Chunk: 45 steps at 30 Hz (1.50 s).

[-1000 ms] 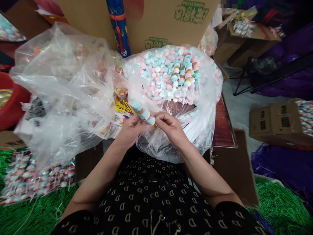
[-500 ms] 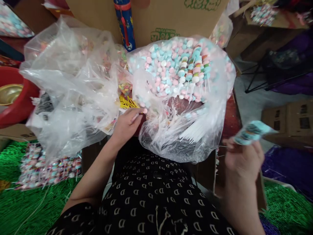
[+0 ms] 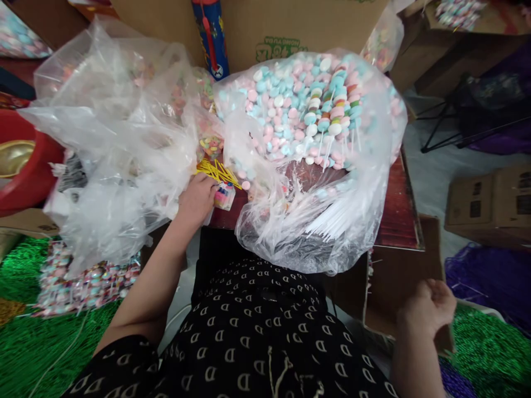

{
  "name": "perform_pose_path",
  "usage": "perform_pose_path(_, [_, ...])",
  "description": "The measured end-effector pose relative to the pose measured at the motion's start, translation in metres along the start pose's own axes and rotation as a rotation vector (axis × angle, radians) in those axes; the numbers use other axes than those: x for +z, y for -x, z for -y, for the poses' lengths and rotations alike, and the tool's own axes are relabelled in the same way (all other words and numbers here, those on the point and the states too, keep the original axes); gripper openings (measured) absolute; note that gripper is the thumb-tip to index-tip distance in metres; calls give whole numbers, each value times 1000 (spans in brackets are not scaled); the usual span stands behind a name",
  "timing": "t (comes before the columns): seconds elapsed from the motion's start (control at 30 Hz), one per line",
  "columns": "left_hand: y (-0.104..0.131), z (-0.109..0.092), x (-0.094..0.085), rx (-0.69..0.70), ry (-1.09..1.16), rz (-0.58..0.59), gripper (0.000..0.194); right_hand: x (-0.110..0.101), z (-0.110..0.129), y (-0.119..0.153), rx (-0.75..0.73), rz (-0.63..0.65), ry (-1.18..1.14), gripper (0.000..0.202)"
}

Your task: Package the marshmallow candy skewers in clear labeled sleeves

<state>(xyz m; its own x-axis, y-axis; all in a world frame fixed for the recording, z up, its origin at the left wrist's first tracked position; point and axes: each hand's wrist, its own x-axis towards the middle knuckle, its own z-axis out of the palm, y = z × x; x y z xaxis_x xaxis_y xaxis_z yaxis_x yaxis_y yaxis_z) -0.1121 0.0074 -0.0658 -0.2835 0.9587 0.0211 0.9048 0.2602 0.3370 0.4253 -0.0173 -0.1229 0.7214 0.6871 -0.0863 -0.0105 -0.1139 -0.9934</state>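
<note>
My left hand [image 3: 198,199] rests at the table's near edge, fingers bent and pressed together at the edge of a small printed plastic bag [image 3: 224,197]. Its fingertips also lie close to a pile of yellow twist ties [image 3: 218,172]. A loose pink candy [image 3: 246,185] is just right of the ties. My right hand [image 3: 429,304] is low on the right, over the side of an open carton, with its fingers curled and nothing visible in them. Candy skewers [image 3: 335,110] lie on a big clear bag of pastel candies [image 3: 274,105]. White sticks [image 3: 336,218] fan out in the plastic nearer me.
Crumpled clear bags [image 3: 120,127] cover the table's left side. A blue cylindrical case [image 3: 212,41] stands against a large carton [image 3: 290,22] at the back. The open carton [image 3: 427,265] is below the table's right edge. A red basin [image 3: 37,155] stands far left.
My right hand has moved down and right, and the wrapped blue packet it held is gone from view. My left hand has drawn back leftward from the pink candy to the printed bag.
</note>
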Motion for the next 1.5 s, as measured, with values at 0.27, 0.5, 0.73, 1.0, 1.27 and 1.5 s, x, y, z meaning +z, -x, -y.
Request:
perform_pose_path(0.27, [11,-13,-2,83,646,-281,25,104,78,57,-308,156,-138,17])
perform_pose_path(0.5, [45,-93,8,300,1011,-171,19,200,94,160,87,1364,-117,37])
perform_pose_path(0.73, [47,-100,21,507,849,-103,33,223,88,176,226,1280,-181,40])
perform_pose_path(1.0, [35,-81,-1,180,1182,360,43,214,89,154,159,1320,-97,41])
perform_pose_path(1.27, [31,-81,10,41,1270,314,34,213,88,137,-102,1168,46,52])
perform_pose_path(1.5, [34,-84,9,43,998,250,34,217,78,144,-28,1117,8,54])
